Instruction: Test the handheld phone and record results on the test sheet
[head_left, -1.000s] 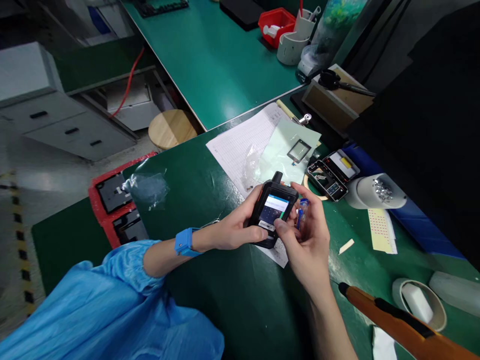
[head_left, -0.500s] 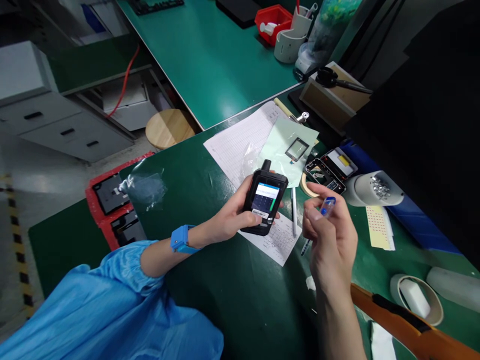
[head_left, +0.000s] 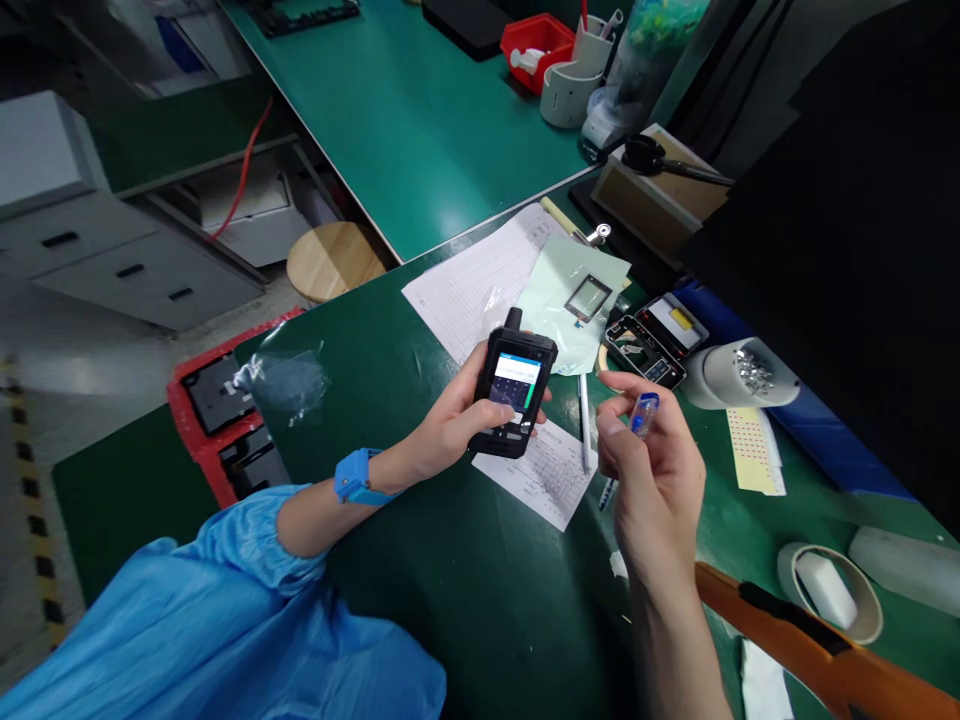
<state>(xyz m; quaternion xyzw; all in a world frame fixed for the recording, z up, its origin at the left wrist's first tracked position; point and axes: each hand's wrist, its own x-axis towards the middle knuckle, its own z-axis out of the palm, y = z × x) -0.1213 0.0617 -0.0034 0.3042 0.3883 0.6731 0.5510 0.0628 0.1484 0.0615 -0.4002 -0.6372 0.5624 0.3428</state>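
My left hand (head_left: pixel 457 425) is wrapped round a black handheld device (head_left: pixel 513 394) with a lit screen and a stub antenna, held just above the green bench. The thumb rests on its lower keys. My right hand (head_left: pixel 651 480) is closed on a blue-capped pen (head_left: pixel 637 425), its tip pointing down toward a small paper slip (head_left: pixel 540 478). A second pen (head_left: pixel 583 408) lies on the bench between the two hands. A blue wrist strap (head_left: pixel 354 478) sits on my left wrist.
An opened device (head_left: pixel 654 342) and a screen frame (head_left: pixel 589 297) lie on papers behind. A white cup of screws (head_left: pixel 742 373) stands right. An orange electric screwdriver (head_left: pixel 817 650) and tape roll (head_left: pixel 825 590) lie near right. A red tray (head_left: pixel 217 410) sits left.
My right hand has left the device's screen and moved right with the pen. The left hand has lifted the device slightly farther away. A pen on the bench is uncovered.
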